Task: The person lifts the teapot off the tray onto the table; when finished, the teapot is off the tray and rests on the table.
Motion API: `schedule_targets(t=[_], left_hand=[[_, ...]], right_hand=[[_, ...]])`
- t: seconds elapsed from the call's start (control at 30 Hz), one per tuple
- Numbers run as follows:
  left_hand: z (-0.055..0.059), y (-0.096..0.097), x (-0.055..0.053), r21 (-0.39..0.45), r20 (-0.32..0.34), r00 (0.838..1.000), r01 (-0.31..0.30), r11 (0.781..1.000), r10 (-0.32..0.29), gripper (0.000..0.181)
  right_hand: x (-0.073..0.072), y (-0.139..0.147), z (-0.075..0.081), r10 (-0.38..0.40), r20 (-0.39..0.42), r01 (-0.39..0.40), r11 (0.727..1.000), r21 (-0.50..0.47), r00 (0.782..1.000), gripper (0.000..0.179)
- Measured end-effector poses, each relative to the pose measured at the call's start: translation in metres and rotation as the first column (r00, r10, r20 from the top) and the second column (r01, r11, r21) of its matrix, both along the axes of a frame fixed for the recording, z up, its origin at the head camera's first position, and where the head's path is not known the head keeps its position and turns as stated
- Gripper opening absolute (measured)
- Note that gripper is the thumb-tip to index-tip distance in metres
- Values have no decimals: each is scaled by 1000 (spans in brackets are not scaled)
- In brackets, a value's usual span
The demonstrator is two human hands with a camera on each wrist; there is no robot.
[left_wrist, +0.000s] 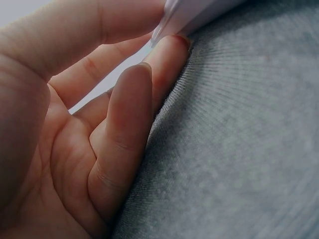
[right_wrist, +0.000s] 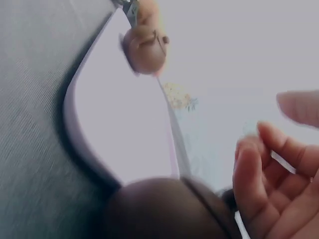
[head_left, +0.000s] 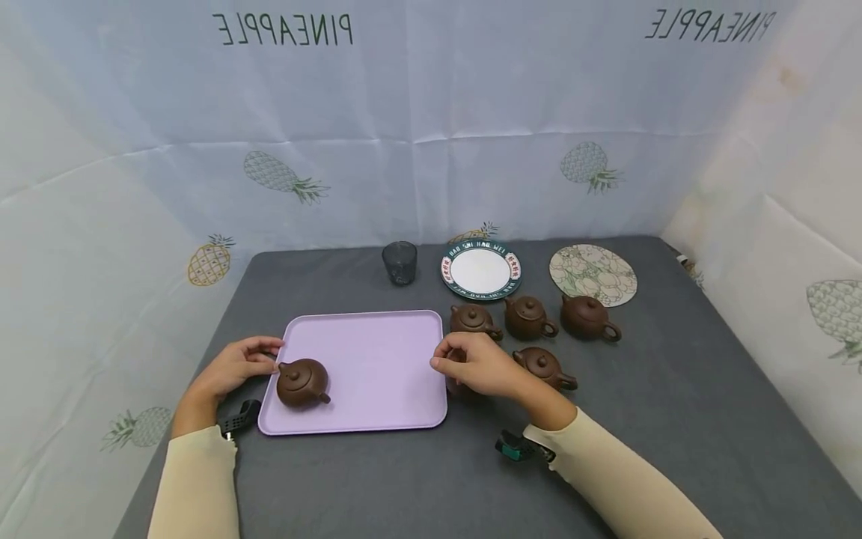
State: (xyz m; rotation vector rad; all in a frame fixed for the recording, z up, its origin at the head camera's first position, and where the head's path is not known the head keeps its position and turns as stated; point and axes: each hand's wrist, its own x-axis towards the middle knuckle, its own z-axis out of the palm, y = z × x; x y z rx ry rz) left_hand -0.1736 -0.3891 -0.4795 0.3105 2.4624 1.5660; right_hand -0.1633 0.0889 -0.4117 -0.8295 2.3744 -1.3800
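Observation:
In the head view, a lilac tray point(head_left: 377, 359) lies on the grey table. One brown teapot point(head_left: 302, 382) sits on its left part, spout pointing up and left. My left hand point(head_left: 229, 368) rests at the tray's left edge, fingertips and thumb tip right at the rim; the left wrist view shows the fingers point(left_wrist: 130, 99) loosely bent beside it. My right hand point(head_left: 481, 364) hovers by the tray's right edge, over another teapot point(right_wrist: 164, 209) that it partly hides in the head view. In the right wrist view its thumb is apart from the bent fingers point(right_wrist: 247, 172), with nothing between.
Several more brown teapots stand right of the tray, one teapot point(head_left: 587, 319) farthest right. Behind are a dark glass cup point(head_left: 400, 263), a plate with a green patterned rim point(head_left: 453, 288) and a round patterned mat point(head_left: 594, 274). A pineapple-print cloth point(head_left: 431, 112) hangs around the table.

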Motion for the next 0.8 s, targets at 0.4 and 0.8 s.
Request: schedule_targets(t=[0.4, 0.8], left_hand=[[1, 0, -2, -17, 13, 1000, -26, 1000, 26, 48], [0, -1, -1, -28, 6, 1000, -19, 999, 19, 48]], right_hand=[[1, -11, 7, -75, -11, 75, 995, 72, 997, 13], [-1, -22, 5, -42, -31, 44, 995, 90, 999, 11]])
